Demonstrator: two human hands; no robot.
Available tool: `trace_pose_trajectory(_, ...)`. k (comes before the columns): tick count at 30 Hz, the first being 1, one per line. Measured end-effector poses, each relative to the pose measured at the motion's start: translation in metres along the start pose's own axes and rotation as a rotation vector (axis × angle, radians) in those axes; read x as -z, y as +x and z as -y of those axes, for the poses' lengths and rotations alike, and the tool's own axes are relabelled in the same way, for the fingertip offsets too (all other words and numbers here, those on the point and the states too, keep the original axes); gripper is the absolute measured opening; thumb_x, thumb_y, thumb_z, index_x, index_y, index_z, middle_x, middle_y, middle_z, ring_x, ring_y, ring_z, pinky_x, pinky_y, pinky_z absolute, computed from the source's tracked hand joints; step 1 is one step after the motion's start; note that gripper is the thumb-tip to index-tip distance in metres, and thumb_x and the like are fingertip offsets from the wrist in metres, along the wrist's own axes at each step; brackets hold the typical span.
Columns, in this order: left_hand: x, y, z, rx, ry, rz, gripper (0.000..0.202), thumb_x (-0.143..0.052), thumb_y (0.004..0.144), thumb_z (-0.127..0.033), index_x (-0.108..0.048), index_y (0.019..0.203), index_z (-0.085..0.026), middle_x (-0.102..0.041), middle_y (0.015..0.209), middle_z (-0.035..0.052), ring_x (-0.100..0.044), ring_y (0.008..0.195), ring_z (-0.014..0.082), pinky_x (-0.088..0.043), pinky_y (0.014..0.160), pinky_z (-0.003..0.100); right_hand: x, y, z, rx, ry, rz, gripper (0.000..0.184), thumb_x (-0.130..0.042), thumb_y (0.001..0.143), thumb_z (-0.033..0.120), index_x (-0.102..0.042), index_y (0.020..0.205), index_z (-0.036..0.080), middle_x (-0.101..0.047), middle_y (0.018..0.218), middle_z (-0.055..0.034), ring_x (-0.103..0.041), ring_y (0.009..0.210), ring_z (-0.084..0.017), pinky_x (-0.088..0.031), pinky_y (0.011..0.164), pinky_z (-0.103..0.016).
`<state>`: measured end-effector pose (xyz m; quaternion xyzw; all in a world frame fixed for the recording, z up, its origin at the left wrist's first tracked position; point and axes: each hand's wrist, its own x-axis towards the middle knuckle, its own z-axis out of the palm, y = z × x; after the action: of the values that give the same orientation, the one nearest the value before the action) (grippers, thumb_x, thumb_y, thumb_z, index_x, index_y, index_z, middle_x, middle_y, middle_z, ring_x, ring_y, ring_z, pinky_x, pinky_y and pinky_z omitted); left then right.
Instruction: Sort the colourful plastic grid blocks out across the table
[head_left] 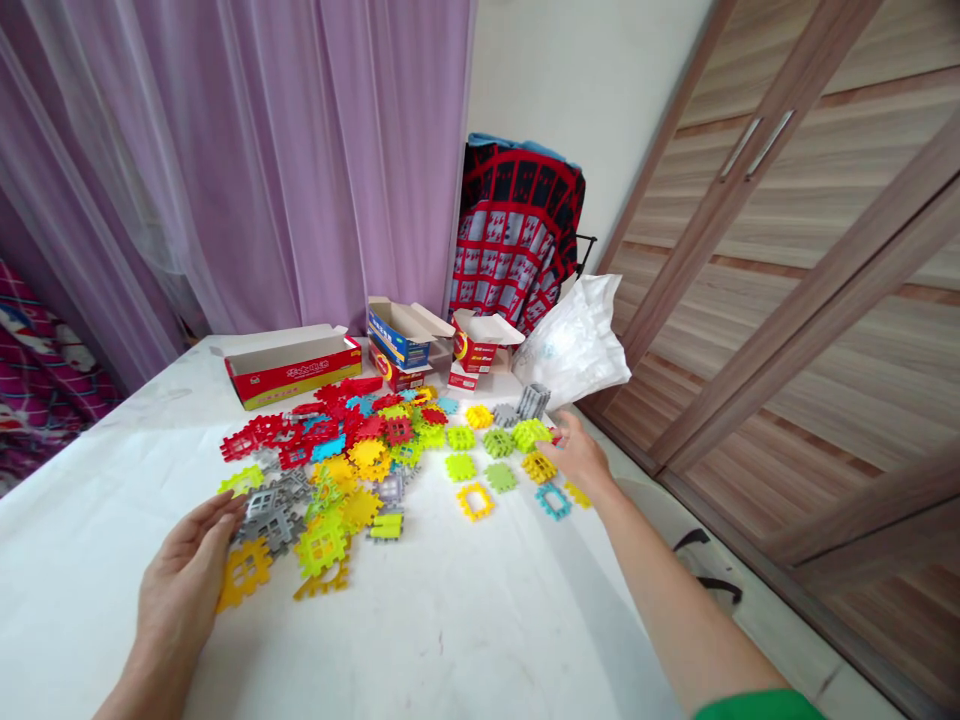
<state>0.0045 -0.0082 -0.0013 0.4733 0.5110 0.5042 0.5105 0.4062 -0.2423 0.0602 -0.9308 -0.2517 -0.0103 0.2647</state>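
A loose heap of notched plastic building tiles (330, 490) in red, yellow, lime, grey and blue lies on the table. At its near left edge is my left hand (187, 565), fingers drawn together against a grey window tile (261, 503). A yellow window tile (246, 572) lies just below those fingertips. My right hand (581, 458) reaches to the sorted tiles on the right, with a bit of red tile (556, 436) showing between finger and thumb. Close beside it are a lime stack (531, 434), a dark yellow stack (538, 466) and a blue frame tile (553, 502).
Behind the heap stand an open long red box (292, 372), a blue box (401, 335) and a small red box (480, 345). A white plastic bag (577, 345) rests at the back right. Wooden wardrobe doors (810, 280) rise beyond the right table edge.
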Motion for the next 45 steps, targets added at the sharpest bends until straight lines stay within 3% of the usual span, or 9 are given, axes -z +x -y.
trace_pose_trajectory(3, -0.001, -0.003, -0.004, -0.007, 0.005, -0.003, 0.043, -0.076, 0.06, -0.056, -0.07, 0.095, -0.033, -0.077, 0.104, -0.0012, -0.062, 0.118, 0.0331, -0.041, 0.111, 0.057, 0.004, 0.027, -0.003, -0.023, -0.077, 0.036, 0.068, -0.066, 0.079, 0.034, -0.042, 0.14, 0.019, -0.07, 0.113, -0.0039, -0.066, 0.097, -0.019, -0.043, 0.073, -0.027)
trace_pose_trajectory(6, -0.001, -0.004, -0.008, 0.004, 0.052, -0.023, 0.044, -0.075, 0.058, -0.054, -0.07, 0.095, -0.03, -0.077, 0.103, 0.0002, -0.064, 0.116, 0.0308, -0.042, 0.111, 0.053, -0.002, 0.035, -0.003, -0.001, -0.135, 0.064, 0.067, -0.067, 0.078, 0.034, -0.043, 0.14, 0.02, -0.071, 0.11, -0.0029, -0.066, 0.098, -0.02, -0.043, 0.073, -0.028)
trace_pose_trajectory(10, -0.002, -0.006, -0.012, 0.043, 0.073, -0.025, 0.046, -0.073, 0.059, -0.054, -0.069, 0.098, -0.03, -0.076, 0.105, 0.0009, -0.063, 0.117, 0.0316, -0.041, 0.111, 0.053, -0.01, 0.038, -0.002, 0.044, -0.185, 0.068, 0.069, -0.066, 0.079, 0.035, -0.041, 0.142, 0.02, -0.071, 0.114, -0.0034, -0.065, 0.102, -0.021, -0.043, 0.075, -0.028)
trace_pose_trajectory(19, -0.005, -0.019, -0.022, 0.015, 0.101, 0.033, 0.032, -0.064, 0.068, -0.065, -0.065, 0.09, -0.042, -0.069, 0.122, 0.0073, -0.054, 0.126, 0.036, -0.034, 0.115, 0.058, -0.018, 0.042, -0.005, 0.03, -0.213, 0.102, 0.072, -0.066, 0.079, 0.037, -0.04, 0.143, 0.02, -0.071, 0.114, -0.004, -0.066, 0.102, -0.022, -0.044, 0.075, -0.028)
trace_pose_trajectory(24, -0.005, -0.018, -0.025, 0.042, 0.135, 0.042, 0.029, -0.061, 0.071, -0.061, -0.063, 0.092, -0.042, -0.067, 0.127, 0.0068, -0.055, 0.126, 0.0304, -0.036, 0.115, 0.051, -0.019, 0.042, -0.006, 0.036, -0.215, 0.119, 0.075, -0.067, 0.078, 0.038, -0.038, 0.145, 0.021, -0.07, 0.116, -0.0038, -0.065, 0.103, -0.023, -0.046, 0.077, -0.029)
trace_pose_trajectory(31, -0.004, -0.017, -0.021, 0.04, 0.13, 0.051, 0.031, -0.062, 0.071, -0.063, -0.063, 0.094, -0.042, -0.066, 0.128, 0.007, -0.055, 0.127, 0.0297, -0.036, 0.115, 0.049, -0.018, 0.042, -0.005, 0.046, -0.237, 0.128, 0.076, -0.065, 0.077, 0.039, -0.037, 0.146, 0.021, -0.068, 0.123, -0.0054, -0.063, 0.109, -0.025, -0.046, 0.083, -0.032)
trace_pose_trajectory(38, 0.002, -0.004, -0.006, 0.041, 0.099, 0.018, 0.047, -0.069, 0.064, -0.054, -0.067, 0.105, -0.031, -0.072, 0.118, 0.0047, -0.061, 0.121, 0.0292, -0.04, 0.111, 0.051, -0.013, 0.036, 0.006, 0.083, -0.422, 0.156, 0.081, -0.065, 0.076, 0.049, -0.037, 0.146, 0.018, -0.065, 0.124, -0.0145, -0.059, 0.116, -0.032, -0.045, 0.089, -0.039)
trace_pose_trajectory(45, 0.004, 0.006, 0.004, 0.066, 0.074, -0.017, 0.058, -0.07, 0.061, -0.052, -0.068, 0.112, -0.025, -0.074, 0.113, 0.0038, -0.063, 0.118, 0.0264, -0.042, 0.109, 0.045, -0.015, 0.033, 0.018, 0.067, -0.507, 0.179, 0.077, -0.064, 0.076, 0.047, -0.039, 0.143, 0.019, -0.066, 0.118, -0.0155, -0.059, 0.114, -0.032, -0.044, 0.089, -0.04)
